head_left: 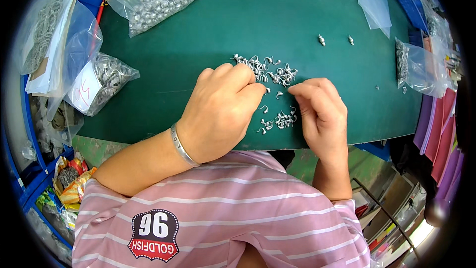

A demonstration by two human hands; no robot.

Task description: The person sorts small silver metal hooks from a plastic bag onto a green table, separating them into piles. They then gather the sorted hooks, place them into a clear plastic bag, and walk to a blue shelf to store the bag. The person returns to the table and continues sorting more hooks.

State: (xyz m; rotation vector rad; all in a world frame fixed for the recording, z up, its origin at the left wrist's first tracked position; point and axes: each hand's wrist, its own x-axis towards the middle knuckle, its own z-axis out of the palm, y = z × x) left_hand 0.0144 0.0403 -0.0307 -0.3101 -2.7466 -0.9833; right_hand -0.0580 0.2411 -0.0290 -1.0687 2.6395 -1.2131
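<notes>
Small silver hook-shaped metal pieces with rounded ends lie on the green table in a larger far pile [283, 75] and a smaller near pile [284, 120], with a few loose ones between. My left hand [222, 103], a metal bangle at its wrist, is closed at the left edge of the far pile. Its fingertips are hidden beneath it, so what it holds cannot be made out. To the right of the piles, my right hand [322, 109] has its fingers curled and drawn together, fingertips close to the far pile. Anything in its grip is too small or hidden to name.
Two small metal pieces [322, 40] lie apart at the far right of the green table [198, 34]. A clear bag of round silver beads [166, 0] rests at the back left. Another bag of metal parts [111, 74] is at left, one [402, 63] at right.
</notes>
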